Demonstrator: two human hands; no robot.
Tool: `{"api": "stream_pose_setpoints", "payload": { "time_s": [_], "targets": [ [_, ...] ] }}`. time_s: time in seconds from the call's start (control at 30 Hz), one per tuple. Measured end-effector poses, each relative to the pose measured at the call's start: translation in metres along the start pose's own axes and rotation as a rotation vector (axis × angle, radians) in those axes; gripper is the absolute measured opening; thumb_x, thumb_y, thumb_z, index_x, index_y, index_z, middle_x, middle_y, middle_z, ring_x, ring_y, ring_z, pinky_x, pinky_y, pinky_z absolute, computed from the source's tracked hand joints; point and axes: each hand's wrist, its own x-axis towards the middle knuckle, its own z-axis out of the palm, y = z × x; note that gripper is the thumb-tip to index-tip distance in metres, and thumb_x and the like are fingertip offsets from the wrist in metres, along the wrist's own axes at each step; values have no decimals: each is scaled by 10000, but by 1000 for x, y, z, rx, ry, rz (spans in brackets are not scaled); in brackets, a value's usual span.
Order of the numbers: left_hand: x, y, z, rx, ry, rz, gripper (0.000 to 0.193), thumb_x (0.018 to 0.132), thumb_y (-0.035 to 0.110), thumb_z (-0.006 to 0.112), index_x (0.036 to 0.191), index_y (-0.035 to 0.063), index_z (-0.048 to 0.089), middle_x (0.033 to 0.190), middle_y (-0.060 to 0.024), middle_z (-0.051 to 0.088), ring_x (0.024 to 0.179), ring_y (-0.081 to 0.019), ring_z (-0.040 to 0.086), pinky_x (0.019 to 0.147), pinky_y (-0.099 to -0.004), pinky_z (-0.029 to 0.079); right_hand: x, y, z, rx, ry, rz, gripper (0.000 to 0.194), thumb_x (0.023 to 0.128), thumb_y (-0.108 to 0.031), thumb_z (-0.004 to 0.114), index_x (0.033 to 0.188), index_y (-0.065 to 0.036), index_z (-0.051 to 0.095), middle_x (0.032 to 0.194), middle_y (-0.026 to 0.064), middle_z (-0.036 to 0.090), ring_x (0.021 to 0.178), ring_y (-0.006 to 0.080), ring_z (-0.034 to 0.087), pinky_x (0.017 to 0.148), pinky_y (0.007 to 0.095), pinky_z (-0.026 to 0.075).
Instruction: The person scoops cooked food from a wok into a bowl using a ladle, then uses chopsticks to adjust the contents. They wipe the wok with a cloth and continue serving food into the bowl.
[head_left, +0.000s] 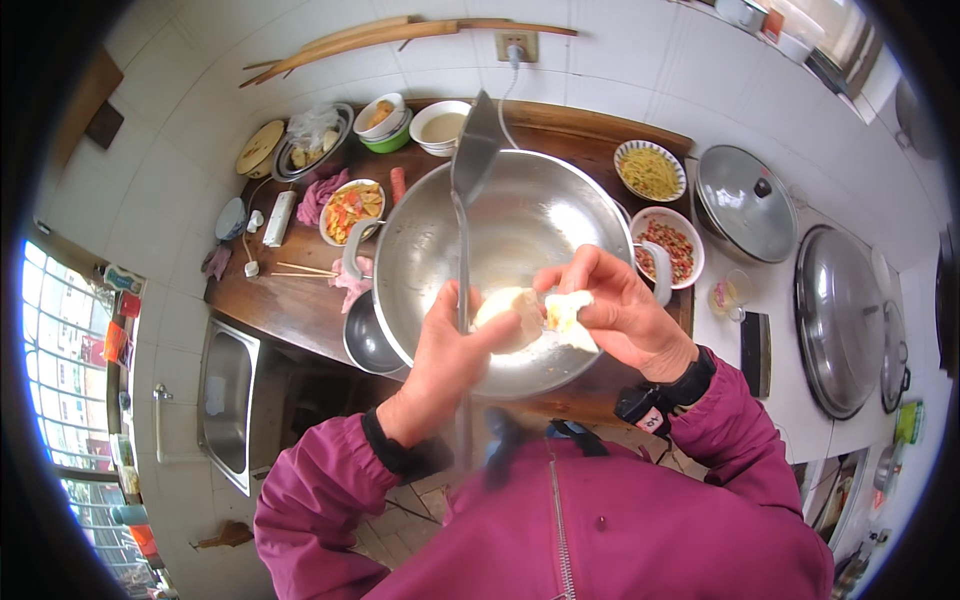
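Above the near part of a large steel wok (517, 202), both my hands are raised. My left hand (454, 352) holds a pale steamed bun (512, 319), and the handle of a metal spatula (478, 150) runs upright by its thumb and fingers. Whether that hand grips the handle too I cannot tell. The spatula's blade is up over the wok's far left rim. My right hand (619, 319) pinches a torn white piece (570, 319) with a yellowish patch, close beside the bun. Little lies in the wok apart from a few crumbs near its lower edge.
Left of the wok are a bowl of sliced vegetables (351, 212), chopsticks (304, 271), a power strip (279, 219) and a dark pan (369, 337). On the right stand a bowl of shredded food (649, 171), a bowl of chopped red food (671, 244), and glass lids (746, 202). A sink (229, 397) is at far left.
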Motion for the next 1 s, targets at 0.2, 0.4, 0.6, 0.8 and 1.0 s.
{"api": "stream_pose_setpoints", "payload": {
  "time_s": [0.2, 0.4, 0.6, 0.8, 1.0],
  "targets": [
    [7, -4, 49, 49, -49, 17, 333, 885, 129, 704, 956, 117, 379, 696, 9, 471, 397, -37, 363, 336, -204, 254, -32, -5, -19, -96, 12, -72, 219, 828, -83, 723, 973, -60, 561, 1176, 94, 566, 1032, 163, 579, 895, 316, 472],
    [9, 0, 82, 127, -75, -7, 331, 886, 137, 703, 963, 115, 382, 697, 13, 471, 397, -39, 361, 337, -194, 258, -57, -13, -36, 60, 91, -84, 216, 832, -75, 720, 968, -63, 552, 1087, 90, 612, 1045, 168, 575, 878, 312, 479],
    [8, 1, 94, 59, -187, 75, 297, 906, 161, 680, 983, 103, 399, 986, -131, 624, 412, -27, 375, 344, -180, 284, -89, -22, -64, 62, 166, -256, 223, 839, -112, 710, 946, -77, 517, 984, 85, 613, 1019, 209, 576, 846, 320, 477],
    [3, 13, 60, 118, -140, 160, 201, 1031, 311, 435, 1037, 110, 443, 1056, -163, 631, 437, -19, 361, 399, -147, 288, -177, -9, -136, -47, 476, -170, 178, 867, -81, 661, 953, -74, 507, 998, 72, 608, 970, 183, 602, 883, 335, 504],
    [-14, 15, 19, 160, 19, 71, 342, 1053, 376, 285, 1074, 80, 456, 916, -118, 626, 487, -63, 392, 472, -194, 327, -198, 76, -209, -173, 694, 130, 140, 875, 0, 587, 965, -81, 518, 955, 15, 574, 928, 128, 595, 830, 304, 535]
  ]
}}
